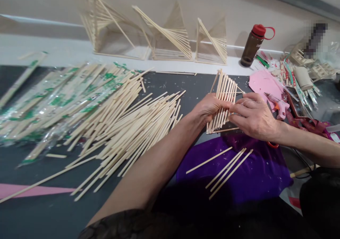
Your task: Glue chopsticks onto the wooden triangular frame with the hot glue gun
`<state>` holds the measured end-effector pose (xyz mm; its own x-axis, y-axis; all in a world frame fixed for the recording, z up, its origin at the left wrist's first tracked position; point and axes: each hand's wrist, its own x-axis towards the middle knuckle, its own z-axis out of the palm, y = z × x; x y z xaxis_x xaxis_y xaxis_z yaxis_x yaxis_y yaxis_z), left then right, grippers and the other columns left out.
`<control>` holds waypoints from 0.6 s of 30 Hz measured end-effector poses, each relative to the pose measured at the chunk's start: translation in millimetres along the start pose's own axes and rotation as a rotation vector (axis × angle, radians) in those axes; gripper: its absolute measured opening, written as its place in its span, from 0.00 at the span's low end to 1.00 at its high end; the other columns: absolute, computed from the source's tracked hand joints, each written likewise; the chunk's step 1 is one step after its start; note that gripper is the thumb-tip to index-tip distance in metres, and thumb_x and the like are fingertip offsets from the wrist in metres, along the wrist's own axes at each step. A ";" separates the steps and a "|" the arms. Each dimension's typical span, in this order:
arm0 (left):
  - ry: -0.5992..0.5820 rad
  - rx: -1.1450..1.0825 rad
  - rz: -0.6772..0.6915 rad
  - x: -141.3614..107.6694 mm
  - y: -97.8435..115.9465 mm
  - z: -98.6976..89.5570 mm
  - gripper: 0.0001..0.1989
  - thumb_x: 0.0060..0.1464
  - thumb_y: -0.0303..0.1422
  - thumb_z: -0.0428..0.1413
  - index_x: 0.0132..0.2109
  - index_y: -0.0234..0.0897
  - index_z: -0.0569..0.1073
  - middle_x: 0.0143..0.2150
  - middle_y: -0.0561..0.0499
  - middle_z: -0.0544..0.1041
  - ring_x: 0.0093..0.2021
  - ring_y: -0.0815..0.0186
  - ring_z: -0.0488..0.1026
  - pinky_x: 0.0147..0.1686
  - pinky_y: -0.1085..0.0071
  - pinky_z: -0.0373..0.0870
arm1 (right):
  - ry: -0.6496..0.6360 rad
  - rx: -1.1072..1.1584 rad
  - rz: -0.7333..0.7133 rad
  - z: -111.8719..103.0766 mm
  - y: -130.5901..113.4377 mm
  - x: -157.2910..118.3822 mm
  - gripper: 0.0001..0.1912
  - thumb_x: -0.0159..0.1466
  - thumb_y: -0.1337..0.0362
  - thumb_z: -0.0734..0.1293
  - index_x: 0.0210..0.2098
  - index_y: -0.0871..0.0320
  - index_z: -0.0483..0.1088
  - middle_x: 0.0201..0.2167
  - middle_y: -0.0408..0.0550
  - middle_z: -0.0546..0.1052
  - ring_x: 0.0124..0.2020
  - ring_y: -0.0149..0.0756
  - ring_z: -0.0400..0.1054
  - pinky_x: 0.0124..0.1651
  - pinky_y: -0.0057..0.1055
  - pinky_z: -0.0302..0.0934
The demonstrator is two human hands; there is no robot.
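Observation:
A small frame of thin wooden sticks, set in a slanted fan of parallel rows, is between my two hands over the table. My left hand grips it from the left, thumb laid across the sticks and fingers partly hidden behind. On its right side, my right hand has bent fingers closed at the frame's edge, fingertips meeting my left thumb. A ring shows on a right finger. Below them, several loose sticks lie on a purple cloth.
Left of my forearm lies a big pile of loose sticks, beside plastic-wrapped bundles. Three stick models stand along the wall. A red-capped bottle, a pink glue gun, pink card and clutter occupy the right.

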<state>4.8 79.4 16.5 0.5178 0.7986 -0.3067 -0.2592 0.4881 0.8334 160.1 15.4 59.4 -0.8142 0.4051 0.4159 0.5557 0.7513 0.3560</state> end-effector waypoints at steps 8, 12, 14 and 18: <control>0.023 0.021 -0.004 0.7 -1.2 -1.0 0.13 0.30 0.19 0.64 0.30 0.29 0.77 0.26 0.50 0.76 0.26 0.67 0.71 0.27 0.70 0.68 | -0.067 0.020 0.018 1.7 0.0 -0.6 0.14 0.68 0.72 0.59 0.30 0.57 0.72 0.30 0.41 0.76 0.37 0.33 0.63 0.54 0.39 0.50; 0.026 0.012 0.005 1.6 -1.7 -0.7 0.13 0.28 0.18 0.64 0.29 0.29 0.76 0.25 0.52 0.75 0.25 0.68 0.71 0.26 0.72 0.67 | -0.063 0.014 0.016 3.2 0.3 -1.3 0.14 0.68 0.72 0.59 0.29 0.57 0.72 0.29 0.41 0.77 0.35 0.33 0.64 0.54 0.38 0.50; 0.033 0.011 0.005 1.9 -1.4 -0.3 0.13 0.27 0.18 0.64 0.28 0.30 0.75 0.24 0.53 0.74 0.24 0.68 0.70 0.25 0.72 0.67 | -0.050 0.009 0.009 4.1 0.5 -0.8 0.13 0.67 0.71 0.60 0.29 0.57 0.72 0.29 0.40 0.77 0.34 0.32 0.64 0.54 0.38 0.51; 0.049 0.016 0.003 1.1 0.2 0.3 0.12 0.29 0.17 0.63 0.27 0.30 0.74 0.22 0.53 0.74 0.24 0.68 0.70 0.25 0.73 0.67 | -0.045 0.012 0.002 2.3 0.3 0.8 0.13 0.67 0.69 0.61 0.27 0.56 0.72 0.28 0.41 0.77 0.34 0.32 0.65 0.55 0.39 0.52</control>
<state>5.5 80.3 16.4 0.4767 0.8166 -0.3256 -0.2475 0.4800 0.8416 159.2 17.1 57.9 -0.8198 0.4298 0.3783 0.5557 0.7564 0.3450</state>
